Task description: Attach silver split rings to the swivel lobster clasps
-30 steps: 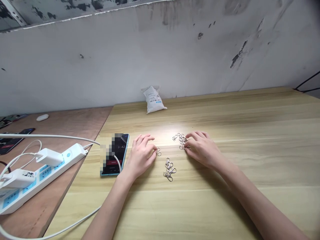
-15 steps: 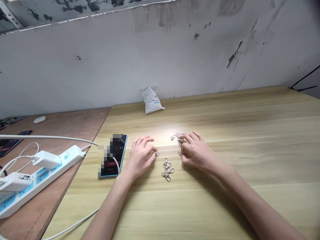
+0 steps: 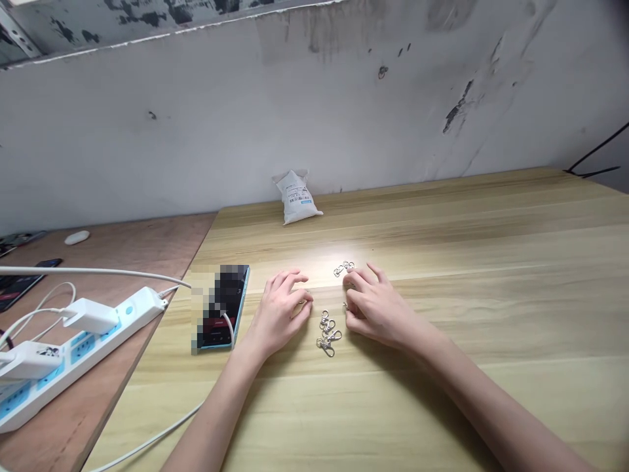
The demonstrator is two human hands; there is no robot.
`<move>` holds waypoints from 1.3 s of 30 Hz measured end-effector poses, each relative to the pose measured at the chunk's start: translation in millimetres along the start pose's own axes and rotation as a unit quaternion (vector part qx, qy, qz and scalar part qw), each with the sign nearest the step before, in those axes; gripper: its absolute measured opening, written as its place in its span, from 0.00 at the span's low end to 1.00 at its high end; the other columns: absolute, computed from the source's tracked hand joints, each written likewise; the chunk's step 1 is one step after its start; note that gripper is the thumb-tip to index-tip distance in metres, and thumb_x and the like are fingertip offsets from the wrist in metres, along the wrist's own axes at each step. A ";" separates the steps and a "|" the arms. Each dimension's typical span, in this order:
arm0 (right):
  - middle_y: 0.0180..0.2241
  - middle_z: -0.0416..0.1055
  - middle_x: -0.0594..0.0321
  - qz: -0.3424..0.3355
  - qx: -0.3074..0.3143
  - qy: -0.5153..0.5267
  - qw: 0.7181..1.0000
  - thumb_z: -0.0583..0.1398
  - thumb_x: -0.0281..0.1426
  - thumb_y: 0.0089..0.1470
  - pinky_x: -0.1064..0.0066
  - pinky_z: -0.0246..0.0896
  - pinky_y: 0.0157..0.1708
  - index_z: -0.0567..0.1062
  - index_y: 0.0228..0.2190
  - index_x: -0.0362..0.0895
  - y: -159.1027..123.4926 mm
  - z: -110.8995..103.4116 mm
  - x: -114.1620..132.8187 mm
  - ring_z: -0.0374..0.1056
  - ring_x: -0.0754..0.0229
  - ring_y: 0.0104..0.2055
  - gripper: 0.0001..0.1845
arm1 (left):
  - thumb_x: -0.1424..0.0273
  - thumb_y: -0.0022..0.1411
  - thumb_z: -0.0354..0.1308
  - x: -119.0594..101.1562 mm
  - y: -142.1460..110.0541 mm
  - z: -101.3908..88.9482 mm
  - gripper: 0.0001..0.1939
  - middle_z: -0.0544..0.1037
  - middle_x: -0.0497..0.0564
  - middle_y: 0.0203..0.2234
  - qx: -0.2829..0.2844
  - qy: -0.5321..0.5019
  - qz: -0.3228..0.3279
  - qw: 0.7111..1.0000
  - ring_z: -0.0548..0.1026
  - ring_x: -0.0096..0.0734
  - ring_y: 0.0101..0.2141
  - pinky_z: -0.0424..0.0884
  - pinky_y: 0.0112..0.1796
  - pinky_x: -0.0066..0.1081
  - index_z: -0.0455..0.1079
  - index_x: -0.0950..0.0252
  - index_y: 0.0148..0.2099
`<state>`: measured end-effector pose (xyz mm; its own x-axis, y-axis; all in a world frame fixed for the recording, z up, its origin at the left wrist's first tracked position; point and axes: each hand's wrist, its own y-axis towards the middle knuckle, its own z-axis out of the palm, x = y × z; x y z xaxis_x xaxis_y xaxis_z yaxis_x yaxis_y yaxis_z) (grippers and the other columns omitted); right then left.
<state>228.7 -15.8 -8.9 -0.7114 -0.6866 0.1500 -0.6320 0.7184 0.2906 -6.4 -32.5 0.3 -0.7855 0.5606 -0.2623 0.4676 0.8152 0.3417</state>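
My left hand (image 3: 284, 309) rests on the table, its thumb and index fingertips close together over small metal split rings (image 3: 307, 292), which they mostly cover. The other fingers are loosely curled. Opposite it, my right hand (image 3: 374, 303) is closed in a pinch, with a bit of a metal swivel clasp (image 3: 344, 305) poking out by the fingertips; the rest is hidden. Just beyond those fingers lie silver swivel clasps (image 3: 339, 269), partly covered by the hand. Between the hands and a little nearer to me, several lobster clasps (image 3: 328, 334) lie in a small cluster.
A phone (image 3: 228, 308) with a cable lies left of my left hand. At the back, a white labelled packet (image 3: 297, 198) stands near the wall. A power strip (image 3: 98, 341) with plugged-in chargers sits on the lower brown board at left, beside another phone (image 3: 29, 282).
My left hand has shifted slightly right, covering more of the rings. My right hand has moved left, bringing the pinched metal piece closer to the middle.
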 end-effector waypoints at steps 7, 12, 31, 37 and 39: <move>0.44 0.72 0.56 -0.019 -0.049 0.000 0.999 0.59 0.24 0.50 0.47 0.47 0.62 0.70 0.24 0.45 3.1 10.6 2.1 0.66 0.52 0.50 0.06 | 0.74 0.64 0.54 0.0 0.0 -0.1 0.06 0.74 0.53 0.48 -0.002 0.000 0.006 1.000 0.65 0.43 0.57 0.62 0.55 0.48 0.71 0.62 0.36; 0.41 0.73 0.58 -0.036 -0.101 0.093 0.990 0.59 0.25 0.53 0.48 0.51 0.59 0.70 0.27 0.46 5.3 11.7 4.5 0.69 0.55 0.45 0.05 | 0.73 0.64 0.56 -5.4 0.2 3.2 0.06 0.74 0.53 0.49 -0.026 -0.012 0.050 0.998 0.66 0.43 0.56 0.64 0.53 0.46 0.73 0.60 0.40; 0.35 0.71 0.62 -0.041 -0.095 0.263 0.959 0.58 0.26 0.56 0.59 0.56 0.48 0.69 0.32 0.45 4.8 2.8 17.3 0.66 0.58 0.40 0.03 | 0.73 0.64 0.58 -19.9 1.8 1.7 0.05 0.75 0.51 0.45 -0.070 -0.188 0.015 0.980 0.67 0.38 0.54 0.64 0.53 0.41 0.75 0.59 0.39; 0.33 0.71 0.63 -0.031 -0.130 0.279 0.951 0.58 0.25 0.57 0.61 0.55 0.45 0.70 0.31 0.45 5.3 -1.9 16.7 0.65 0.59 0.37 0.04 | 0.72 0.65 0.57 -17.9 2.4 4.3 0.05 0.74 0.51 0.47 -0.049 -0.227 -0.027 0.972 0.67 0.38 0.54 0.63 0.55 0.43 0.74 0.59 0.39; 0.32 0.71 0.63 -0.027 -0.136 0.280 0.950 0.57 0.25 0.57 0.61 0.54 0.44 0.70 0.31 0.45 4.9 -2.7 16.6 0.65 0.59 0.37 0.04 | 0.73 0.65 0.57 -17.2 2.2 4.5 0.05 0.74 0.51 0.47 -0.048 -0.226 -0.027 0.973 0.67 0.38 0.54 0.63 0.55 0.42 0.74 0.59 0.39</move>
<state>214.6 -23.9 -2.5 -0.3564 -0.7280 0.5857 -0.5063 0.6773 0.5338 10.0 -39.7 1.5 -0.5385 0.5423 -0.6449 0.3743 0.8397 0.3935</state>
